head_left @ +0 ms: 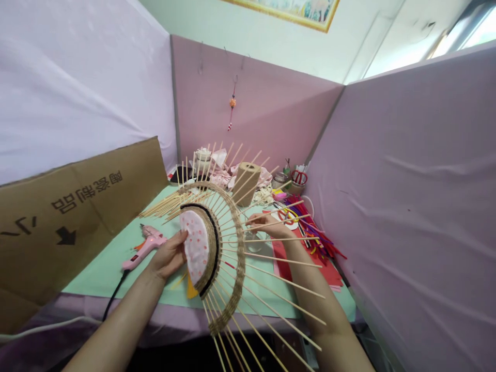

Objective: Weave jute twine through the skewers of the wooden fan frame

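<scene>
My left hand [170,254] grips the straight edge of a half-round woven fan [197,245], its thumb on the white, pink-dotted fabric centre. Around that centre run a twine band and a black band. Thin wooden sticks [284,284] radiate from it, and an outer woven twine band [239,258] crosses them in an arc. Beyond the outer band, at the fan's right side, my right hand [268,225] has its fingers pinched together close to the sticks. What sits between those fingertips is too small to make out.
A pink glue gun [145,248] lies at left beside a cardboard sheet [77,217]. Behind the fan are loose sticks [165,204] and a twine roll [247,183]. Coloured pipe cleaners [315,232], red sheets [284,261] and red-handled scissors [299,176] are at right. Partitions enclose the table.
</scene>
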Tool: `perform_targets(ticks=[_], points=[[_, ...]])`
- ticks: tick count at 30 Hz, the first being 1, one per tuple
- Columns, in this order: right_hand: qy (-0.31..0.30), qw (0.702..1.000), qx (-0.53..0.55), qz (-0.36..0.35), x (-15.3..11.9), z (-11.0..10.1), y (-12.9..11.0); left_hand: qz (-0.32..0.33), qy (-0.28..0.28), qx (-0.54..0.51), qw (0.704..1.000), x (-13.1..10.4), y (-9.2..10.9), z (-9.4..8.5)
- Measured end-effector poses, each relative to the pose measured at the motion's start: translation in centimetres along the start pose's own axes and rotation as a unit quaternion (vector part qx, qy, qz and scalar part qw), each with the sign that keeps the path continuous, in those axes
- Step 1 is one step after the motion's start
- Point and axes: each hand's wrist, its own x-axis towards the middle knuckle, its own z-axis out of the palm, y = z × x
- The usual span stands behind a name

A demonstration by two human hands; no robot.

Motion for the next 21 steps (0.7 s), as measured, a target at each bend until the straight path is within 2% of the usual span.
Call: perform_targets(ticks=[4, 7, 10, 13, 16, 21], points=[[0.041, 0.998, 0.006, 0.045, -2.9, -4.2, 0.6, 0.007, -0.008, -0.026, 1.000, 0.1, 0.2, -0.5], [0.137, 0.990, 0.027, 0.037, -3.9, -7.2, 1.5, 0.010, -0.021, -0.029, 0.999, 0.0, 0.4, -0.5], [0.247, 0.968, 0.033, 0.020, -3.8, -10.0, 2.2, 0.016, -0.008, -0.022, 1.000, -0.3, 0.5, 0.1], [0.301, 0.953, 0.012, 0.033, -3.4, -11.8, 2.4, 0.027, 0.014, -0.024, 0.999, -0.7, 0.7, 0.7], [0.286, 0.956, -0.032, 0.058, -3.3, -11.8, 2.1, 0.030, 0.007, -0.019, 0.999, -0.8, 0.7, 1.0], [0.163, 0.977, -0.110, 0.087, -2.8, -9.3, 0.3, 0.011, -0.007, -0.013, 1.000, -0.2, 0.2, 0.5]])
